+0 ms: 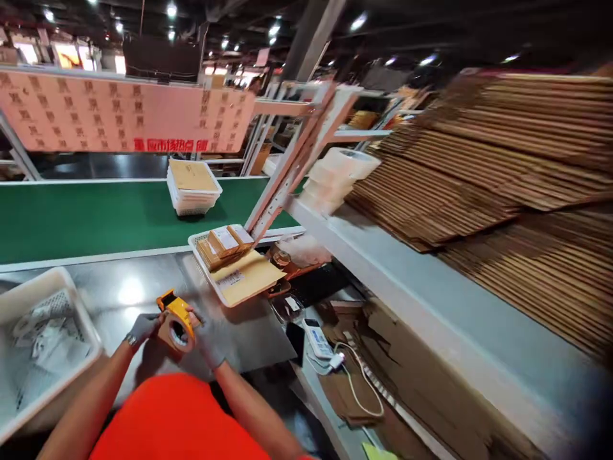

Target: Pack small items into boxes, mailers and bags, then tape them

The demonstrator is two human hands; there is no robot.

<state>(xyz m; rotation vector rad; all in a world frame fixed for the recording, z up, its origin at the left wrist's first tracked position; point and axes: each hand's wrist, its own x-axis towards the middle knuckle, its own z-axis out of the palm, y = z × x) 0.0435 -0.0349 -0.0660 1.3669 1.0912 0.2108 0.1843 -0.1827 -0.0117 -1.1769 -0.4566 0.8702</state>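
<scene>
I hold a yellow tape dispenser (pixel 178 308) with a roll of tape (pixel 181 333) in it, above the metal table (pixel 129 294). My gloved left hand (pixel 145 327), with a band at the wrist, closes on the dispenser's left side. From the right, my gloved right hand (pixel 207 337) grips it, fingertips against the yellow frame. Just beyond, at the table's far right, a white basket (pixel 198 259) contains small brown boxes (pixel 224 241) and a padded envelope (pixel 249 278). Left of my hands is a white bin (pixel 90 319) with crumpled pale wrapping inside.
A green conveyor belt (pixel 96 211) runs behind the table, carrying stacked white baskets (pixel 194 204) topped by an envelope. To the right, a shelf (pixel 383 255) bears clear tape rolls (pixel 335 179) and stacked flat cardboard (pixel 502 160). Below lie a white device (pixel 317 338) and cables.
</scene>
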